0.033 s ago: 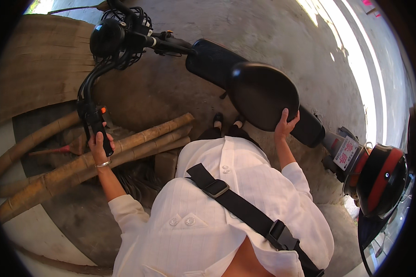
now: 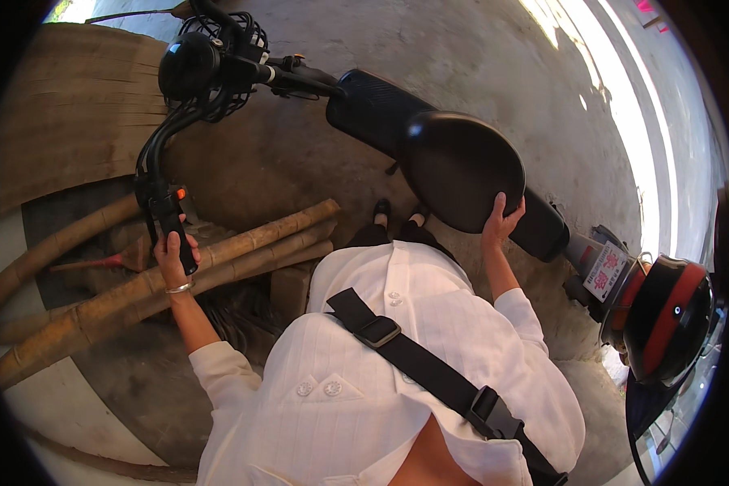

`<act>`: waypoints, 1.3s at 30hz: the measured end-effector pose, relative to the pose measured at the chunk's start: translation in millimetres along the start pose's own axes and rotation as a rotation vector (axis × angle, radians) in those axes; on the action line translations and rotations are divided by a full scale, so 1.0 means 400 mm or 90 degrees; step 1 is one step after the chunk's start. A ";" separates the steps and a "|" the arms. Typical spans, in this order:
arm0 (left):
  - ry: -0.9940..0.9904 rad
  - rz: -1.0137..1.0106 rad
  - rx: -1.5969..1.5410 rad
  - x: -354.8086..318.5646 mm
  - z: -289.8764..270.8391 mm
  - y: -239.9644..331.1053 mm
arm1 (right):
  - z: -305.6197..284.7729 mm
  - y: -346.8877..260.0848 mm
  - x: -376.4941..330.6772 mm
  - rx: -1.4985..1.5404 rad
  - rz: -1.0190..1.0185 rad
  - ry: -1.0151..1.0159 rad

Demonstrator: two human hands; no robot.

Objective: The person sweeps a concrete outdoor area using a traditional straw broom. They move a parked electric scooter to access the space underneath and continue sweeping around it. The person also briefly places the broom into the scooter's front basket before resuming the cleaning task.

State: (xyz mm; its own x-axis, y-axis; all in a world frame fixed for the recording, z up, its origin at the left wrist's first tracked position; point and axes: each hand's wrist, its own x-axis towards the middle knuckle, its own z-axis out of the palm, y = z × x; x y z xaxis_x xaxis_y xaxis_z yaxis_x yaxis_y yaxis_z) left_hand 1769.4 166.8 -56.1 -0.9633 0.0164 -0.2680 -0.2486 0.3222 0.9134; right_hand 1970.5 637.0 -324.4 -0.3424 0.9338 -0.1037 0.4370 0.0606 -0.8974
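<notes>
My left hand [image 2: 173,255] is wrapped round the black handlebar grip [image 2: 174,227] of an electric bike, just below an orange switch [image 2: 181,193]. A bracelet circles that wrist. At the bike's dark round seat [image 2: 462,170], my right hand [image 2: 504,219] holds the near right edge, with thumb and fingers partly on top; what is under the edge is hidden. The black footboard or rear deck [image 2: 373,109] runs beneath the seat. Up front are the round black headlamp [image 2: 189,66] and the wire basket [image 2: 251,36].
Bamboo poles [image 2: 243,243] lie on the left beside a red-handled brush [image 2: 113,261]. A folded brown sheet [image 2: 73,105] stands at the far left. Behind the bike, on the right, is a black and red vehicle [image 2: 664,316]. Concrete floor [image 2: 462,57] stretches ahead, with bright sunlight along its right side.
</notes>
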 end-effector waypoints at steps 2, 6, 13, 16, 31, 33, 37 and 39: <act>0.005 0.002 0.007 0.002 -0.015 -0.013 | -0.004 -0.010 -0.002 -0.101 -0.048 0.018; 0.004 0.004 -0.008 -0.004 -0.025 -0.024 | 0.033 -0.144 0.031 -0.193 -0.253 0.018; -0.035 -0.018 -0.068 0.010 -0.043 -0.039 | 0.266 -0.310 0.146 -0.171 -0.381 -0.130; -0.043 -0.046 -0.083 0.019 -0.057 -0.037 | 0.383 -0.327 0.195 -0.272 -0.380 -0.166; 0.045 -0.092 0.013 0.031 -0.095 -0.034 | 0.582 -0.281 0.239 -0.688 -0.110 -0.904; 0.068 -0.117 -0.010 0.026 -0.089 -0.038 | 0.600 -0.210 0.266 -0.690 -0.167 -0.985; 0.114 -0.091 0.071 -0.031 -0.139 -0.166 | 0.626 -0.043 0.316 -0.617 -0.280 -1.114; 0.213 -0.068 0.065 -0.056 -0.109 -0.177 | 0.642 0.054 0.345 -0.551 -0.423 -1.203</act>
State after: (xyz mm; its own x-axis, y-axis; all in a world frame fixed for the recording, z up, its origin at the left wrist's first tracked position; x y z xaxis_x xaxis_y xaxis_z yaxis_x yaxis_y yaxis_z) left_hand 1804.1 102.3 -101.4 -0.9163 -0.3278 -0.2300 -0.3549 0.3988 0.8456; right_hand 1719.3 676.5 -468.1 -0.5090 -0.6043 -0.6130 -0.0806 0.7425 -0.6649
